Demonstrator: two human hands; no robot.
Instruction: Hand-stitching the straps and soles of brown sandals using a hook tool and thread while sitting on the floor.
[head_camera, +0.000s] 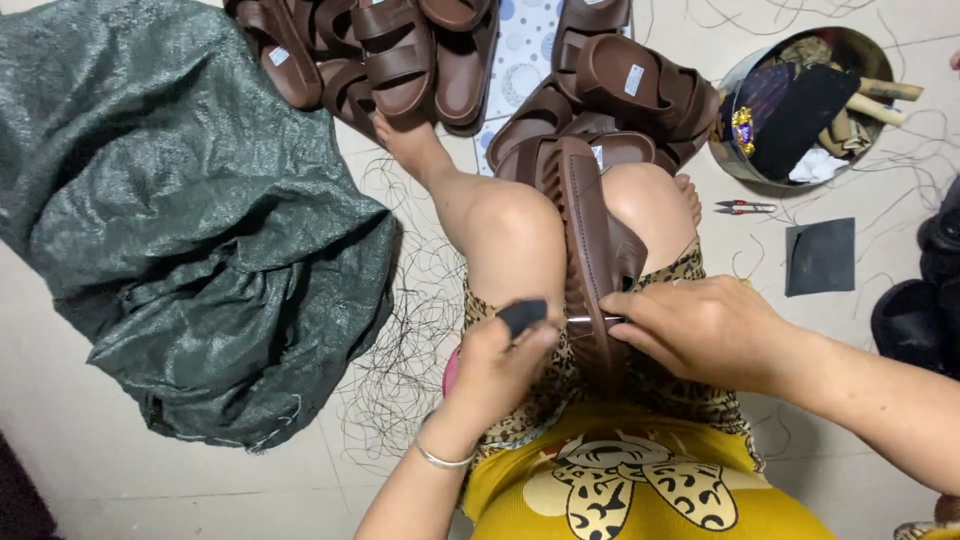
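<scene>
Item 1: brown sandal (590, 230), stood on its edge and clamped between the person's 2 knees. Its long axis runs straight away from the body, toe end far, heel end near. The ribbed sole faces the left knee; the upper faces the right knee.

Item 2: needle (592, 320), thin and metallic, lying crosswise to the sandal's long axis at its near end. It bridges the 2 hands, entering the sole edge from the left side. Both hands sit equally close to it, 1 on either side of the sandal.

Item 3: left hand (500, 365), fingers closed, pinching a small dark pad (522, 315) between thumb and fingertips. The pad meets the needle's left end. A thin bangle sits on this wrist.

Item 4: right hand (705, 330), fingers curled shut over the sandal's near end, fingertips at the needle's right end. Whether they pinch the needle itself or only press the sole beside it cannot be told.

Surroundings:
- Sandal pile (400, 50), same brown, on the floor past the feet, with more to the right of it.
- Green sack (180, 220), crumpled woven plastic, well to the left.
- Loose thread (400, 340), dark, tangled on the floor between sack and left leg.
- Round tin (735, 160), upper right, holding scraps and rolls.
- Snips (745, 207), small, red-handled, just below the tin.
- Dark square (820, 257), flat on the floor beside the snips.
</scene>
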